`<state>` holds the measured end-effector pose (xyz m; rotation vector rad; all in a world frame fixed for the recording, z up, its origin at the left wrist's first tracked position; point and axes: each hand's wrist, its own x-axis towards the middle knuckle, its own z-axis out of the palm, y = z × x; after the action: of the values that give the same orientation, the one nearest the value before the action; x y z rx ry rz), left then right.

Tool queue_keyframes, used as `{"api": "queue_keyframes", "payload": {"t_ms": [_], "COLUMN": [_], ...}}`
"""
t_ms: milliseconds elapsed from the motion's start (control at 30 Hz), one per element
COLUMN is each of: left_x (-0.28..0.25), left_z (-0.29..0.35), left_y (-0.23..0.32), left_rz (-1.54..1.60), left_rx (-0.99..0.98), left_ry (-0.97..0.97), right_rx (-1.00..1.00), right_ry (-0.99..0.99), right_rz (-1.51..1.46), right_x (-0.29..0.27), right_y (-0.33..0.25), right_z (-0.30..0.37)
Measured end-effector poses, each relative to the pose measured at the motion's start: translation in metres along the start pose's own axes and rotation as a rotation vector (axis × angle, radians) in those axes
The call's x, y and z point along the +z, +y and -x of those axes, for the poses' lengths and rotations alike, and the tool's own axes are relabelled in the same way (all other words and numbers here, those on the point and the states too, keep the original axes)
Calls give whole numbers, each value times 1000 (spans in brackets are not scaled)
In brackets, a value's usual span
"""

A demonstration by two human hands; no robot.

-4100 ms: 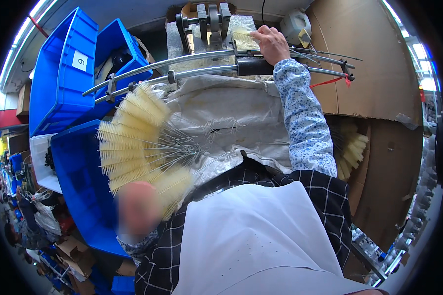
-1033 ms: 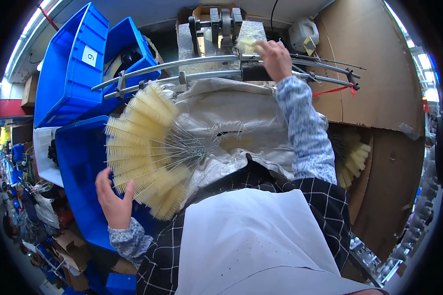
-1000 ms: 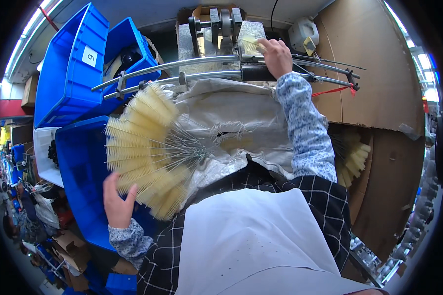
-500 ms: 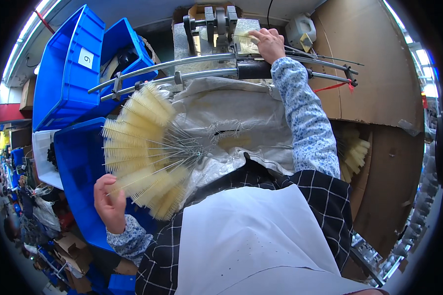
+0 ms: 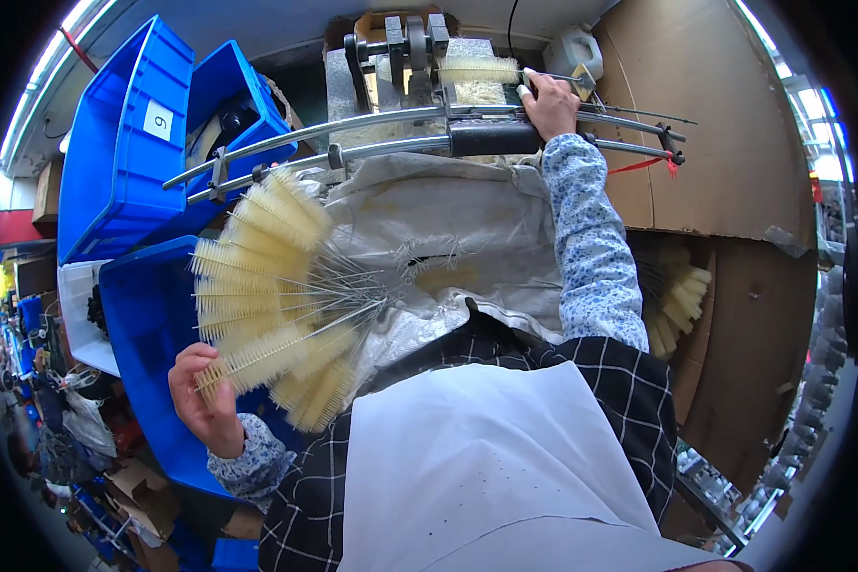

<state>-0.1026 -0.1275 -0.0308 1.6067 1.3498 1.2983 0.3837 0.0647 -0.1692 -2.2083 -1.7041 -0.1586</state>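
Note:
A fan of cream-bristled tube brushes (image 5: 262, 253) with twisted wire stems lies at the left of my lap, stems gathered toward the middle. My left hand (image 5: 206, 396) pinches the tip of a lower brush (image 5: 267, 358) in that fan, which stands a little apart from its neighbours. At the far side my right hand (image 5: 549, 105) is closed at the stem end of a single tube brush (image 5: 479, 70). That brush lies level beside the small metal machine (image 5: 417, 46); my fingers partly hide its stem. Pale wrapping shows on a right fingertip.
Two metal rails (image 5: 372, 124) with a black sleeve (image 5: 494, 139) cross in front of the machine. Blue bins (image 5: 124, 143) stand at the left. More brushes (image 5: 682, 300) sit at the right by brown cardboard (image 5: 705, 114). White sacking (image 5: 448, 205) covers my lap.
My right hand has moved to the right, and the brush beside the machine now shows at full length. My left hand has shifted slightly left and down, drawing one brush away from the fan.

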Motion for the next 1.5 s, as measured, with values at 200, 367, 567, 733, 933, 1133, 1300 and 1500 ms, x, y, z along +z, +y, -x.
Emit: {"api": "queue_keyframes", "payload": {"t_ms": [200,367,567,733,933,1133,1300,1500], "left_x": [3,-1,3,9,9,10,14,14], "left_z": [-5,-1,-1,-4,-3,-1,-6,-10], "left_y": [4,6,6,9,5,4,7,8], "left_rz": [-5,35,35,38,41,47,81,121], "left_rx": [34,4,7,33,41,12,-59,-92], "left_ry": [-63,-42,-56,-77,-74,-68,-92,-177], "right_rx": [-43,-40,-33,-31,-33,-65,-6,-129], "right_ry": [66,35,-18,-41,37,56,-36,-412], "right_rz": [-82,-60,-7,-44,10,15,84,-186], "right_x": [16,20,24,23,15,10,14,-29], "right_y": [-25,-70,-136,-136,-83,-21,52,68], "right_z": [0,5,10,11,7,-4,-51,-44]}}
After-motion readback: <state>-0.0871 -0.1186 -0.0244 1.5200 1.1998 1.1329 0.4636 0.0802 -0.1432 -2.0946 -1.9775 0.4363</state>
